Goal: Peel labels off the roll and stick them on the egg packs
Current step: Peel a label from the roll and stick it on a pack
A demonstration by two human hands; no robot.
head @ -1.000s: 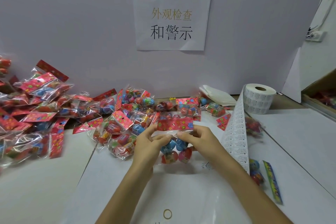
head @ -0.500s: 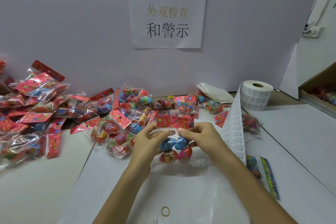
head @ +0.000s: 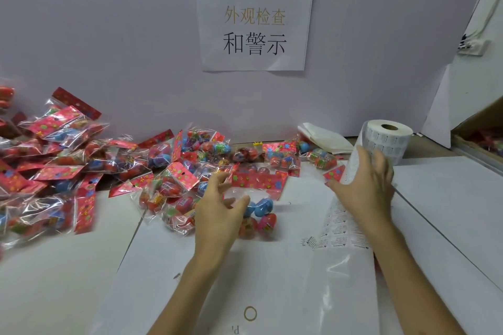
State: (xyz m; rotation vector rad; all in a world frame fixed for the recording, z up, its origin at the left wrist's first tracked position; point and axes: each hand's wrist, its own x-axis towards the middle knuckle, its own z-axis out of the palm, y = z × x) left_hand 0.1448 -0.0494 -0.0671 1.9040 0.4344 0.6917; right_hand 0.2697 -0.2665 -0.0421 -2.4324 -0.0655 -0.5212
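White sheet-covered table (head: 168, 253) spans the lower view, and we look down on it from the head camera; behind it stands a pale lilac wall panel (head: 109, 35) bearing a white paper sign with printed characters (head: 254, 24). A large heap of clear plastic egg packs with red flowered headers (head: 68, 158) covers the left and rear of the table. A white roll of printed labels (head: 386, 139) stands upright at the right rear, and its white label strip (head: 339, 228) runs down from it onto the sheet. Our right hand (head: 364, 185) is released, fingers straight, in front of that strip; we cannot confirm contact because of blur. Our left hand (head: 217, 207) is released too, fingers spread and loosely bent over the left edge of a single egg pack holding blue and red eggs (head: 261, 212), which lies on the sheet between the two hands.
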